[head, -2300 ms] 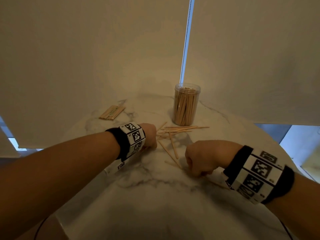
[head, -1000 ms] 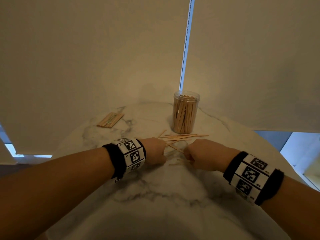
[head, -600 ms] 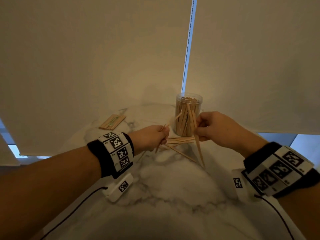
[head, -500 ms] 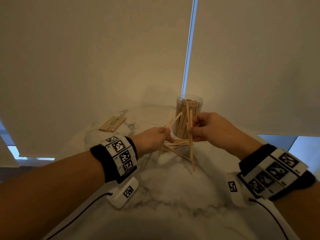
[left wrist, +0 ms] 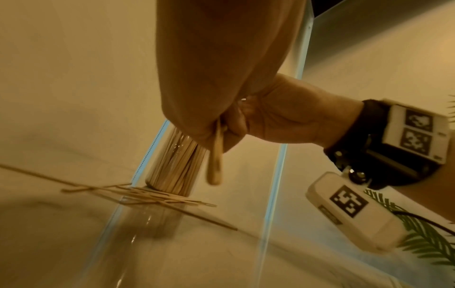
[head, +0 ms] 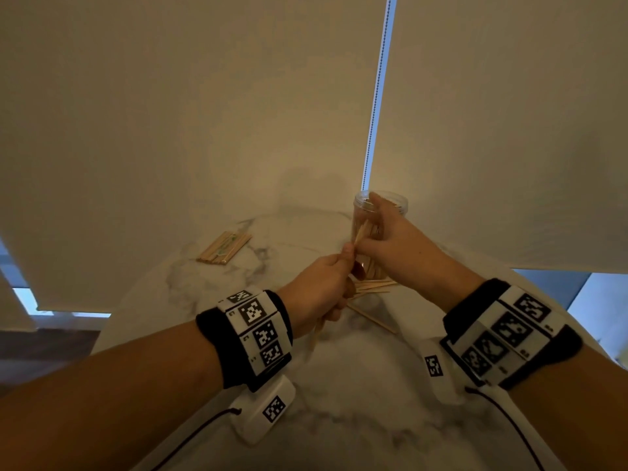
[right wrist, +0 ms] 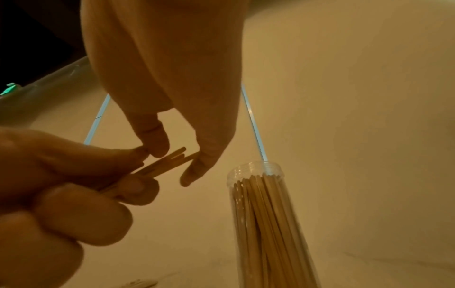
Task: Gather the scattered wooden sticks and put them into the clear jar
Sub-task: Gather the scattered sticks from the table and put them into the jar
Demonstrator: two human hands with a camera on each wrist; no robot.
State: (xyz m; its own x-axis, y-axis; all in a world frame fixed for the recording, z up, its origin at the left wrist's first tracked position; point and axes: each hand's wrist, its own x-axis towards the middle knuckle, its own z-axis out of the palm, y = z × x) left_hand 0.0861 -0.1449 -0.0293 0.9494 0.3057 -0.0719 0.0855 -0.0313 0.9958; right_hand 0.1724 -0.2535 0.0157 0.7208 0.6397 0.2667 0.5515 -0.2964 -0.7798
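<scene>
The clear jar (head: 390, 200), packed with upright wooden sticks, stands at the back of the marble table (head: 339, 385). My left hand (head: 341, 266) grips a small bunch of sticks (left wrist: 216, 159) raised in front of the jar; their ends stick out above and below the fist. My right hand (head: 365, 239) is close against it, thumb and forefinger pinching the bunch's upper tips (right wrist: 160, 164) beside the jar's mouth (right wrist: 256, 168). Several loose sticks (head: 372, 287) still lie crossed on the table at the jar's foot (left wrist: 157, 196).
A flat bundle of sticks (head: 224, 248) lies at the back left of the table. A pale roller blind hangs just behind the jar, with a bead chain (head: 377, 96) down its gap. The table's round edge curves away on both sides.
Both hands have lifted from the table with sticks and come together in front of the jar. The separate sticks of each hand are now one bunch in the left fist.
</scene>
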